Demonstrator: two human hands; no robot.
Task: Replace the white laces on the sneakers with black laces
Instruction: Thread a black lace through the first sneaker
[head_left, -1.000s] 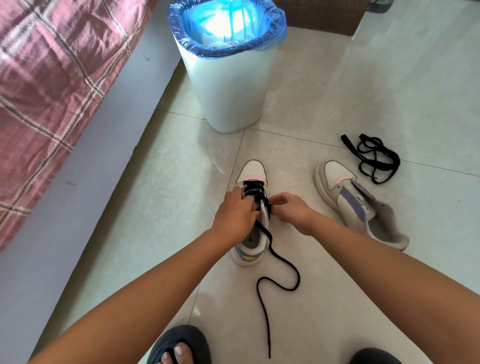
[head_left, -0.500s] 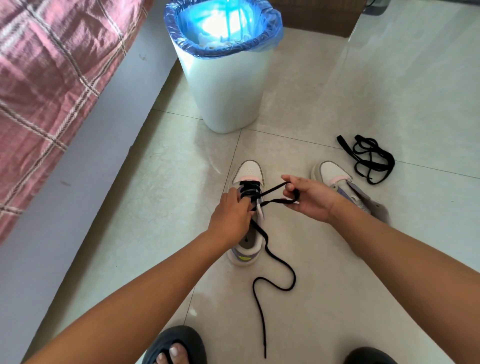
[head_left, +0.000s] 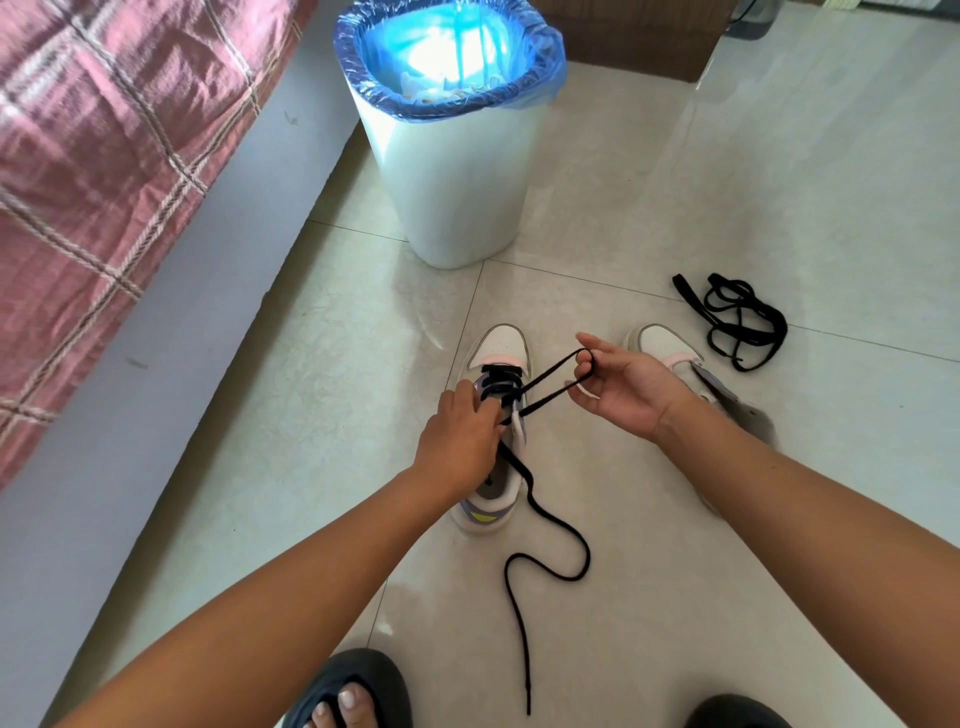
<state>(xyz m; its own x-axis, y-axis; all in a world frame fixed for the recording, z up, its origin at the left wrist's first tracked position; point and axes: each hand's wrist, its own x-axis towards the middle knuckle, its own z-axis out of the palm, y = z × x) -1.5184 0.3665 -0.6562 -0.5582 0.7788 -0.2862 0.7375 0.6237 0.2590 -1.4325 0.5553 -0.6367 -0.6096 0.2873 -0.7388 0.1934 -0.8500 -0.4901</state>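
Bed: a pink checked cover (head_left: 104, 171) hangs at the far left, above a grey base.
Bin: a white bin (head_left: 457, 171) lined with a blue bag stands on the floor beyond the shoes.
Left hand: the left hand (head_left: 460, 441) presses down on the near sneaker (head_left: 498, 431), fingers curled at the eyelets, likely to steady it against the pull.
Lace: the black lace (head_left: 545, 519) crosses the front eyelets; its loose end trails toward the person's feet.
Right hand: the right hand (head_left: 623, 387) pinches a loop of that lace, drawing it taut.
Second sneaker: the second sneaker (head_left: 670, 348) lies unlaced, partly behind that wrist.
Spare lace: the spare black lace (head_left: 737, 322) lies bundled further right.
Floor: pale glossy tile (head_left: 779, 182).
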